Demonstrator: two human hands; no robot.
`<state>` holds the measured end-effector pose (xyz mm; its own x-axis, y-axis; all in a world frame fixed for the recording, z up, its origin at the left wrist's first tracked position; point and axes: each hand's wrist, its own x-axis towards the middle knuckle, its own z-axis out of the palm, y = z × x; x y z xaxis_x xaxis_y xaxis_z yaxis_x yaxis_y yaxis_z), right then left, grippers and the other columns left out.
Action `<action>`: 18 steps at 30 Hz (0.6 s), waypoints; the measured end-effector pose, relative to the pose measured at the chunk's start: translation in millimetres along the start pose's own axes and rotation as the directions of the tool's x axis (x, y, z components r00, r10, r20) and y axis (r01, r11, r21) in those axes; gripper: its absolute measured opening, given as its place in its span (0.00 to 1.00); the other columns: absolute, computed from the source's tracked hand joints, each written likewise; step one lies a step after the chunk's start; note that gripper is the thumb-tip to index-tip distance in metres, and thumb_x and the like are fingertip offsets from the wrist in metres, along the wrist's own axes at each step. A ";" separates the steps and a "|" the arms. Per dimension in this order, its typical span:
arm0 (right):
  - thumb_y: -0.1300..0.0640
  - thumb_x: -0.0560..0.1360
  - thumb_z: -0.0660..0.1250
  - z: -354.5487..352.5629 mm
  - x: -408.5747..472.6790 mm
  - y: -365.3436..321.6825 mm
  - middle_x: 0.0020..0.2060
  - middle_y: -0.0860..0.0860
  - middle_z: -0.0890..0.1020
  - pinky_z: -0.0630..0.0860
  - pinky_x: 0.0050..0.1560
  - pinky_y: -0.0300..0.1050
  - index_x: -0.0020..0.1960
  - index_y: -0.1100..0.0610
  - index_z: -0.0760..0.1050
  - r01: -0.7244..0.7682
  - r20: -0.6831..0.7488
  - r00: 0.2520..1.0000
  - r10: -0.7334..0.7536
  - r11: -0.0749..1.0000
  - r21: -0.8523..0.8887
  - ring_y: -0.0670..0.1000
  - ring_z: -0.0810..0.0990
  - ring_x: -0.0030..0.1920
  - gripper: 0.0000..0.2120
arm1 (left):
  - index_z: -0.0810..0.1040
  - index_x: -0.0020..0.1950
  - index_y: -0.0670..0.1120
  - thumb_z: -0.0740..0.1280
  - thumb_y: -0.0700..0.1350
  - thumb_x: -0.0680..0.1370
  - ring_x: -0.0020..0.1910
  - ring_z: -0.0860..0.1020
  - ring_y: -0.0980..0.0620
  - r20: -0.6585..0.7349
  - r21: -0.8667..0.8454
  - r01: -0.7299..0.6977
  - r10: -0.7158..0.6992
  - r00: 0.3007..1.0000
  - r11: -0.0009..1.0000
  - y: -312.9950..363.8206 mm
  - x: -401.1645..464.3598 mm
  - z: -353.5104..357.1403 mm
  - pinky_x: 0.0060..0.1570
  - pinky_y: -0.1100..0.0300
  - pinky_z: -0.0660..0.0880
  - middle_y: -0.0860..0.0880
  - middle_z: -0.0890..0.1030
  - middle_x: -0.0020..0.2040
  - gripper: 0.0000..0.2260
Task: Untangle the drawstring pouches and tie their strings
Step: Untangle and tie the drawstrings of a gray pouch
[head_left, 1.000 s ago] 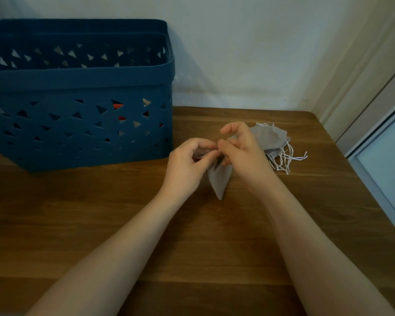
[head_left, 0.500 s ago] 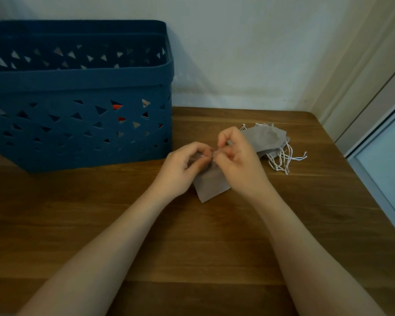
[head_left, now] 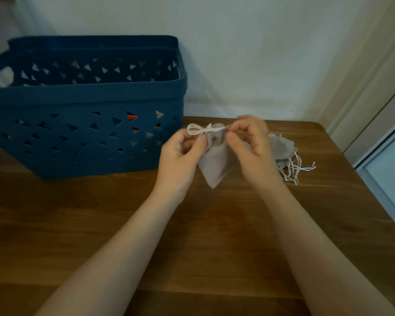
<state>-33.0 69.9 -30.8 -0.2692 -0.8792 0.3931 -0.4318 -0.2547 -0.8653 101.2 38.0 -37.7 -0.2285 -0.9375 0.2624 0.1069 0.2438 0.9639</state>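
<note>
I hold a small grey drawstring pouch (head_left: 214, 166) above the wooden table, its pointed bottom hanging down. My left hand (head_left: 180, 158) pinches the pouch's gathered neck just under a white string loop (head_left: 197, 129). My right hand (head_left: 252, 147) pinches the other end of the white string at the neck, on the right. A knot shows between the two hands. Behind my right hand lies a pile of grey pouches (head_left: 283, 147) with loose white strings (head_left: 300, 169) trailing to the right.
A dark blue plastic basket (head_left: 82, 103) with triangular holes stands at the back left, something red showing through its wall. The wooden table (head_left: 192, 236) ends at a rounded far right corner near a wall and a window frame (head_left: 383, 169).
Both hands have lifted the pouch off the table and drawn apart. The white string, hidden before between the fingers, now shows as a loop and knot at the neck.
</note>
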 end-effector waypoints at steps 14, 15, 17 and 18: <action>0.60 0.79 0.60 33.7 63.1 -84.0 0.41 0.46 0.77 0.74 0.38 0.39 0.47 0.50 0.73 0.091 -0.058 0.995 -0.078 0.951 0.296 0.45 0.75 0.38 0.06 | 0.69 0.49 0.48 0.56 0.36 0.80 0.31 0.69 0.61 -0.282 0.476 -0.448 0.613 0.738 0.757 92.1 71.0 -41.4 0.33 0.70 0.63 0.58 0.71 0.36 0.07; 0.60 0.79 0.60 35.9 66.9 -85.8 0.41 0.45 0.78 0.75 0.39 0.39 0.46 0.49 0.74 0.070 -0.084 0.995 -0.048 0.957 0.280 0.45 0.75 0.39 0.08 | 0.69 0.49 0.48 0.55 0.37 0.81 0.31 0.70 0.60 -0.304 0.489 -0.388 0.570 0.763 0.781 97.9 78.9 -44.4 0.33 0.68 0.65 0.56 0.72 0.36 0.07; 0.60 0.79 0.60 36.2 70.4 -83.1 0.43 0.44 0.79 0.76 0.41 0.38 0.45 0.48 0.76 0.020 -0.117 0.993 0.006 0.975 0.222 0.42 0.76 0.40 0.10 | 0.69 0.50 0.48 0.54 0.43 0.82 0.39 0.75 0.52 -0.324 0.577 -0.186 0.432 0.841 0.795 100.0 93.8 -49.1 0.42 0.58 0.71 0.54 0.73 0.38 0.05; 0.60 0.79 0.60 34.4 70.4 -79.6 0.43 0.44 0.80 0.75 0.41 0.37 0.44 0.48 0.77 0.000 -0.129 0.991 0.025 0.981 0.194 0.39 0.76 0.39 0.11 | 0.70 0.51 0.47 0.53 0.47 0.83 0.44 0.76 0.47 -0.325 0.665 -0.058 0.359 0.875 0.744 98.4 98.7 -50.5 0.49 0.51 0.71 0.53 0.73 0.39 0.07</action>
<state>12.0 14.4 55.0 -0.3883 -0.8262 0.4081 -0.2570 -0.3282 -0.9090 138.1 -43.1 80.8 0.1535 -0.8132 0.5615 -0.5508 0.4013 0.7318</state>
